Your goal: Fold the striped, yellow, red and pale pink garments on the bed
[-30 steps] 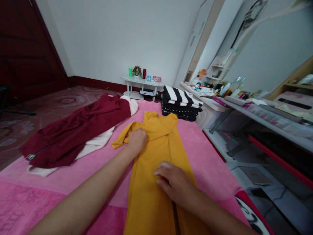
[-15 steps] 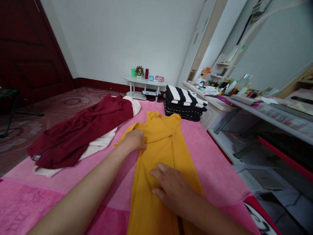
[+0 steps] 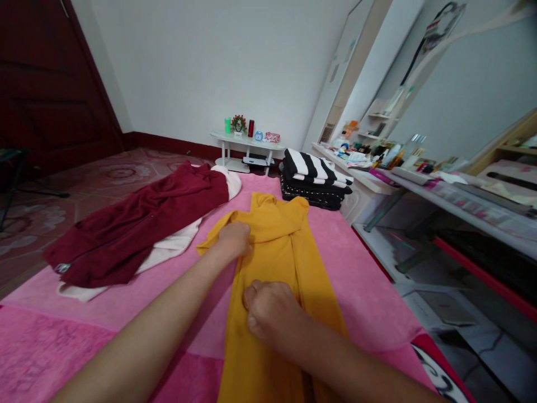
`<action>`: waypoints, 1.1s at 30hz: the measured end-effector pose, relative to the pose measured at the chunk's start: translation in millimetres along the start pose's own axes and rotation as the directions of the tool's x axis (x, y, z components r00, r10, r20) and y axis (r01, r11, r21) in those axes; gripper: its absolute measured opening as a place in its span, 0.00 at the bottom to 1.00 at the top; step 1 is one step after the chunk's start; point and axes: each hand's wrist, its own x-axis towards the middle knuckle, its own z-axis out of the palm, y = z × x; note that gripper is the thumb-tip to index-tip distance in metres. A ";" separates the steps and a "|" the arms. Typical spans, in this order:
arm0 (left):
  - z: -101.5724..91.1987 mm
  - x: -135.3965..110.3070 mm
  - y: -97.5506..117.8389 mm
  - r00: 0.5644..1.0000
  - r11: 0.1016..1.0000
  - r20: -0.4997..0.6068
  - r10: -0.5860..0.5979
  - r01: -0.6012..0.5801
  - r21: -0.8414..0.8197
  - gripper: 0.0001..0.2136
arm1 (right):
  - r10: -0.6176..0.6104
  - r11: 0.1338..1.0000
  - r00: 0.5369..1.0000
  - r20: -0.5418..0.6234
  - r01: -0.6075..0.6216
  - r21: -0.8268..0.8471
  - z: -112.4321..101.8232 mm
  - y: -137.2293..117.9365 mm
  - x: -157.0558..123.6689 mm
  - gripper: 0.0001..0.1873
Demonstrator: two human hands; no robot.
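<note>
One yellow garment (image 3: 272, 260) lies on the pink bedspread (image 3: 369, 291), its long axis running from the person straight away toward the far edge, collar end farthest. One sleeve (image 3: 272, 221) crosses its upper part and points left. The left hand (image 3: 235, 238) rests curled on that sleeve; I cannot tell whether cloth is pinched. The right hand (image 3: 272, 310) sits on the body section, fingers drawn in narrow toward the thumb, their hold on the fabric unclear; the right forearm (image 3: 352, 358) hides part of the lower section. To the left, one maroon garment (image 3: 146, 224) slants over a pale cloth (image 3: 176, 243). Just beyond the collar, to the right, stands one stack of folded clothes (image 3: 316, 176), black-and-white striped on top. Farther off, one white stand (image 3: 218, 134) bears five objects: a green cup (image 3: 227, 125), plant (image 3: 239, 124), dark red cylinder (image 3: 250, 128), blue clock (image 3: 259, 136) and pink patterned box (image 3: 272, 137).
</note>
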 end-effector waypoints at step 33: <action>71.2 -10.0 36.1 0.816 0.835 -0.220 0.535 -0.550 -0.005 0.26 | 0.463 0.739 0.854 0.236 -0.520 0.430 -22.3 21.8 -107.3 0.11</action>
